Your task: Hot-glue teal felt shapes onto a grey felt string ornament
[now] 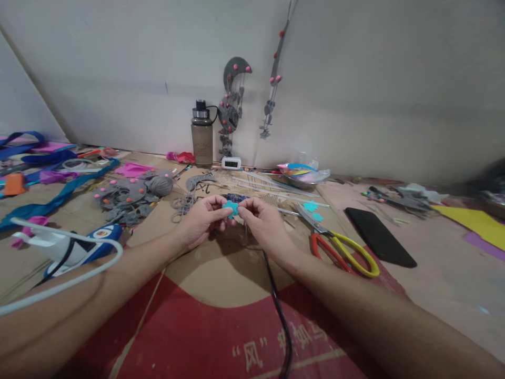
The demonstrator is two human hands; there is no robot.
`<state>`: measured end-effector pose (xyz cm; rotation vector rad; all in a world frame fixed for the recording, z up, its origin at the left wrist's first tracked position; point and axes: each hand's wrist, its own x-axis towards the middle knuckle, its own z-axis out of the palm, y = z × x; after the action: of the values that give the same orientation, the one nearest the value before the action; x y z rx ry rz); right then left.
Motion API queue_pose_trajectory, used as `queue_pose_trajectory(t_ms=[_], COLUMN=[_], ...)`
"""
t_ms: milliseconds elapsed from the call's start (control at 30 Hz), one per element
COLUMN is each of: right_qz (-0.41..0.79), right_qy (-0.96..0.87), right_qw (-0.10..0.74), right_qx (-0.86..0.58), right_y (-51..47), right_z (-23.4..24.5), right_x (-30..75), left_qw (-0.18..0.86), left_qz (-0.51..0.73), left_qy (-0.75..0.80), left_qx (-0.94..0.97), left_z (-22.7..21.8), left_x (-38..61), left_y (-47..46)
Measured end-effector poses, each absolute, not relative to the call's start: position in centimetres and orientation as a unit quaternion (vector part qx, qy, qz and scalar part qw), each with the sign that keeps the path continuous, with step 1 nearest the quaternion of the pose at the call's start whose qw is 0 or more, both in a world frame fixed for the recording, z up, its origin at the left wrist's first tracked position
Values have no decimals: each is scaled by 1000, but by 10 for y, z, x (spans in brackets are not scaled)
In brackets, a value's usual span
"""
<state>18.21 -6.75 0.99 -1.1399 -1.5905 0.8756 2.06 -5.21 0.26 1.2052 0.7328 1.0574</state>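
My left hand (201, 218) and my right hand (262, 221) meet over the cardboard sheet (221, 268), fingers pinched together on a small teal flower-shaped cutout (231, 207). Both hands grip it from opposite sides, just above the surface. Two more teal cutouts (313, 209) lie to the right of my right hand. Red-and-yellow handled scissors (339, 247) rest beside my right wrist. A black cord (278, 305) runs from under my hands toward me.
A blue-and-white glue gun (79, 247) sits at the left with a white cable. Grey felt pieces and a yarn ball (134, 195) lie behind it. A bottle (201, 134), small clock (231, 163), a plastic-covered bowl (303, 176), black case (379, 237) and yellow paper (477, 223) stand around.
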Motion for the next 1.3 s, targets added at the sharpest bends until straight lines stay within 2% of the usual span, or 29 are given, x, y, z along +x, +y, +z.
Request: queue_pose_trajectory(t_ms=[433,633,833,900,1000,1100,1300], right_qz=[341,370,328,274,187,174,183], right_qy=[-642,-644,-775,-834,-871,-867,-876], right_qw=[482,484,412,379,383,384,334], right_qx=[-489,-463,-350,-292,-246,-266,-296], right_y=[-70,-70,-90,-96,-99,-97,-99], right_z=[11,12,21,23,23,21,19], right_x=[181,182,178,176,175,176,175], left_qw=[638,648,656,661,665,664,666], left_qz=[475,507,535,532,532,531,528], left_qy=[317,339,311,307,303,298,291], left_qx=[517,456,432,431,428,434,439], left_z=[3,7,8,6,5,5,7], left_x=[22,21,17,15,15,15,18], left_y=[-52,-51,-48,-47,-46,-46,-49])
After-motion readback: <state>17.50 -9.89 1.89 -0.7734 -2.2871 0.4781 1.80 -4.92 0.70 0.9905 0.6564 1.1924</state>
